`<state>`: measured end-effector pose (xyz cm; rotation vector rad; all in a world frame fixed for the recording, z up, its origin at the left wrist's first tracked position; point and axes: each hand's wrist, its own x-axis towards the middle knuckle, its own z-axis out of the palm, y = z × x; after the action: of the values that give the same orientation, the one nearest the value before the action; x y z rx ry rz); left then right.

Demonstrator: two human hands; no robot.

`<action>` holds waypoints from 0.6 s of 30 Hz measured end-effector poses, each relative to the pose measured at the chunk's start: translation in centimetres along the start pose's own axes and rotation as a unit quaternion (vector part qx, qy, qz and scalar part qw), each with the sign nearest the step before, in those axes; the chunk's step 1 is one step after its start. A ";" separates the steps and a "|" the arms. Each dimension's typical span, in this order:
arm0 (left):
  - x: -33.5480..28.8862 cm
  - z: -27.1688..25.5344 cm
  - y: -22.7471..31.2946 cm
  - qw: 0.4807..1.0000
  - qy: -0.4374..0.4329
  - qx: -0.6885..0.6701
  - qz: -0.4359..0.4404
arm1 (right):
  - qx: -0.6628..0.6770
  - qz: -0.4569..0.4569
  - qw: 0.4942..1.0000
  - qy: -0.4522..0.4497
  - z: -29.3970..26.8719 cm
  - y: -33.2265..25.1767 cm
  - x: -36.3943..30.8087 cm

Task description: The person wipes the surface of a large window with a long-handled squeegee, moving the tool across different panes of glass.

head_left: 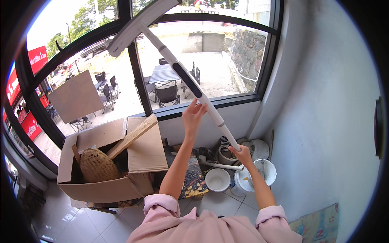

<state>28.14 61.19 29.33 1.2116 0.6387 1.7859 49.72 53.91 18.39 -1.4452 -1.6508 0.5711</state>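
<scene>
Far windows [139, 79] face us; left, a cardboard box [97, 187] holds wickerwork [98, 164] and a plank [131, 137]; right, buckets [217, 180]. Before the windows, our right hand [242, 155] clasps a white squeegee [187, 79], left hand [193, 117] loosely touching.

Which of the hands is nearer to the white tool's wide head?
Left. The left hand touches the pole just below its dark panel, nearer the wide head; the right hand grips the pole's lower part, farther away.
</scene>
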 end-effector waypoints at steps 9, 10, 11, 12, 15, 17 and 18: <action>-0.8 2.3 -9.1 0.996 0.033 0.070 -0.045 | -0.022 0.032 0.999 -0.019 -2.2 8.6 1.1; -0.7 2.8 -10.3 0.995 0.038 0.073 -0.051 | -0.022 0.027 0.999 -0.020 -2.5 9.4 1.6; -0.6 3.1 -11.2 0.994 0.041 0.083 -0.057 | -0.027 0.032 0.999 -0.017 -2.5 10.0 1.9; -0.5 3.5 -12.1 0.993 0.045 0.093 -0.064 | -0.032 0.037 0.999 -0.013 -2.7 10.7 2.2; 0.3 4.7 -15.4 0.990 0.062 0.104 -0.074 | -0.043 0.037 0.998 -0.027 -4.3 13.0 4.0; 0.9 4.2 -18.4 0.991 0.076 0.066 -0.087 | -0.053 0.024 0.998 -0.037 -4.6 14.3 5.3; 1.2 4.3 -19.4 0.989 0.085 0.062 -0.100 | -0.064 0.015 0.997 -0.038 -4.8 15.1 6.1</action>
<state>38.98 71.66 16.39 1.0429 0.9481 1.7109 62.42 62.26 10.79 -1.5596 -1.7568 0.5509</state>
